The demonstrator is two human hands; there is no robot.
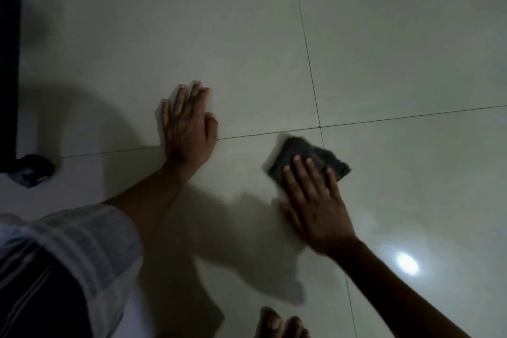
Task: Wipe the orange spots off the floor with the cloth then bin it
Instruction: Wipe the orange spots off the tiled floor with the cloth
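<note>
A dark grey cloth (312, 156) lies crumpled on the pale tiled floor (247, 35), just below the crossing of two grout lines. My right hand (315, 206) presses flat on the cloth's near part, fingers spread over it. Further left, my left hand (186, 126) rests flat on the floor, palm down, fingers apart, nothing in it. I see no orange spots on the tiles in this dim, slightly blurred view. No bin is in view.
A dark piece of furniture (9, 63) runs along the left edge, with dark feet (35, 170) on the floor. My toes (282, 324) show at the bottom. A lamp's reflection (408, 263) glares on the tile at the lower right.
</note>
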